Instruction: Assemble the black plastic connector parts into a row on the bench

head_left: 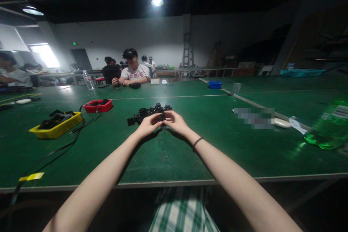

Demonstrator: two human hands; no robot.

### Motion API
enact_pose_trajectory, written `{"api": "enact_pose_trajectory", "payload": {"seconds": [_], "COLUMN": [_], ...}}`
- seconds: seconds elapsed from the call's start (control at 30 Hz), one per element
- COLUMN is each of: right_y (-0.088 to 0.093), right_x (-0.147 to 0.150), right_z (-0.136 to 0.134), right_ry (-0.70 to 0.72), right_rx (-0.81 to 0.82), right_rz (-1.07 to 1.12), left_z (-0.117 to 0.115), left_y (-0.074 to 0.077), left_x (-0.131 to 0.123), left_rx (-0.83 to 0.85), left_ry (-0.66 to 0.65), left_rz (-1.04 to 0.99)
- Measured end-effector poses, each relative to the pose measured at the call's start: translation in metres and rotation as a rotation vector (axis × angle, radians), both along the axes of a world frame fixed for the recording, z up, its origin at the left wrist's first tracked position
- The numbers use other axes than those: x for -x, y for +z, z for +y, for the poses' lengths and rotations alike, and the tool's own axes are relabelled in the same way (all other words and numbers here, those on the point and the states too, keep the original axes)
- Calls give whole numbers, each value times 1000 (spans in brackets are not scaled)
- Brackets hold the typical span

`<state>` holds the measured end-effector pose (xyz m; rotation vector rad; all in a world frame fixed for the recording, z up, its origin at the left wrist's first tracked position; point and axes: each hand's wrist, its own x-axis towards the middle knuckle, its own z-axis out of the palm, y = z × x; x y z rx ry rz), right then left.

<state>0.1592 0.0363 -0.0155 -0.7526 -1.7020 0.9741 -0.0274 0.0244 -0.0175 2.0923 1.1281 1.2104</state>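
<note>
My left hand [149, 124] and my right hand [176, 121] meet over the green table [168, 156], fingers pinched together on a small black part [162, 116]. Just beyond them lies a pile of several small black parts [148, 112]. The part between my fingers is mostly hidden by them. A dark band circles my right wrist.
A yellow tray [56, 125] and a red tray [98, 106] with black pieces sit at left, with a black cable trailing to the table edge. A green bottle [330, 127] stands at right, a blue bin [214, 85] farther back. Other people sit at the far side.
</note>
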Motion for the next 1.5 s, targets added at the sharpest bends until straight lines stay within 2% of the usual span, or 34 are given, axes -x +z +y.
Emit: {"api": "enact_pose_trajectory", "payload": {"seconds": [0.3,1.5], "right_y": [0,6], "right_x": [0,-3], "right_z": [1,-7], "right_ry": [1,-32], "right_rx": [-1,-24], "right_rz": [-11,-101], "left_z": [5,1], "left_y": [-5,-1], "left_x": [1,-1], "left_rx": [28,42], "left_ry": [-28,-31], "left_rz": [-46,-57]}}
